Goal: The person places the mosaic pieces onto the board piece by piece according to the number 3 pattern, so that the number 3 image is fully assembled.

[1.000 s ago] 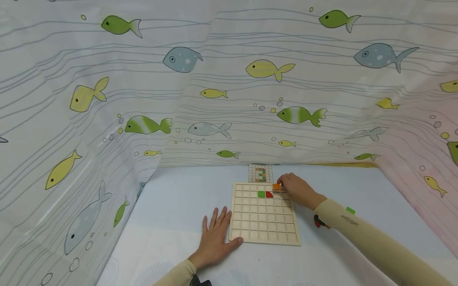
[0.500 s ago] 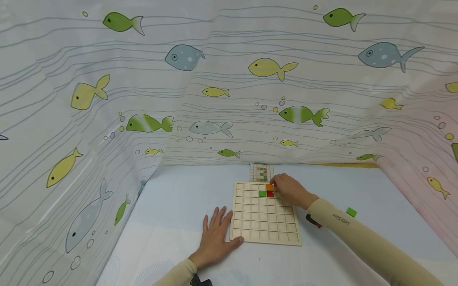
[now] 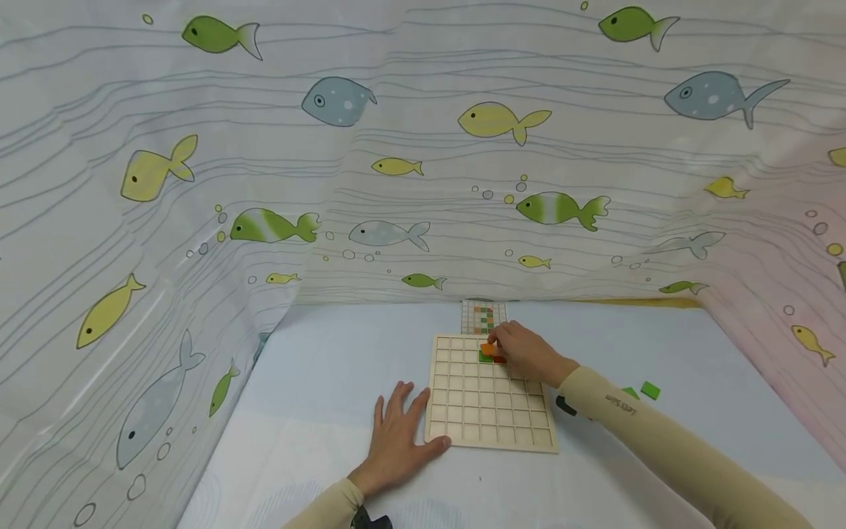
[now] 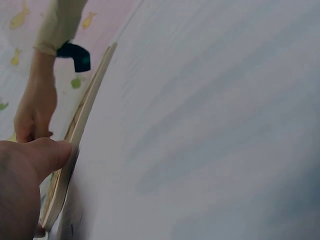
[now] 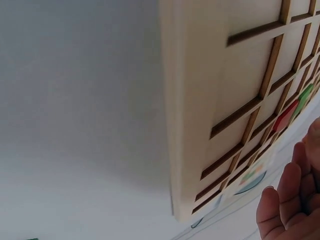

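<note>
My right hand (image 3: 529,354) pinches a small orange tile (image 3: 487,349) over the far rows of a wooden grid board (image 3: 463,411). The orange tile overlaps a green square tile (image 3: 485,358) in the head view. Beside the green one, a red tile (image 3: 499,360) sits in the grid, partly covered by the hand. In the right wrist view the red tile (image 5: 285,117) has a rounded edge. My left hand (image 3: 396,444) lies with fingers spread at the board's left edge, its thumb (image 4: 52,152) on the near left corner.
A small printed pattern card (image 3: 468,317) with coloured squares lies just behind the board. Loose green tiles (image 3: 651,390) rest to the right, partly hidden by the right sleeve (image 3: 654,437). A fish-print curtain (image 3: 396,198) rises behind and on both sides.
My right hand has moved left along the board's far rows, carrying the orange tile from right of the red tile to over the green one. The left hand stays at the board's edge.
</note>
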Demonstrator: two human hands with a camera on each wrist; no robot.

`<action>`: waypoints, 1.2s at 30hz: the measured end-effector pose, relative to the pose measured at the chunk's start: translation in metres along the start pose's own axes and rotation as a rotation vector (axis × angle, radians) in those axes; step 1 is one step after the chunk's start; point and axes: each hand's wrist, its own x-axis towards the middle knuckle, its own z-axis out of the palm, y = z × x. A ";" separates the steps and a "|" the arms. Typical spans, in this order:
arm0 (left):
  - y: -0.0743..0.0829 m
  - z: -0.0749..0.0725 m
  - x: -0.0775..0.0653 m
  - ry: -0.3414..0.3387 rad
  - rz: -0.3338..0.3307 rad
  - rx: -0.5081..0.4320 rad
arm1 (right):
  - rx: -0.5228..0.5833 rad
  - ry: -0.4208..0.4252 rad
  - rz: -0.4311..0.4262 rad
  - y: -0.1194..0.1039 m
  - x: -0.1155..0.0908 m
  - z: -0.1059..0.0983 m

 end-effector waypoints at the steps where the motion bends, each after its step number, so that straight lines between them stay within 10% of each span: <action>1: 0.000 0.000 0.000 0.002 0.000 0.002 | 0.008 -0.005 0.007 -0.001 0.001 -0.001; 36: -0.003 0.001 0.001 0.022 0.010 0.003 | 0.132 -0.060 0.040 -0.020 0.011 0.008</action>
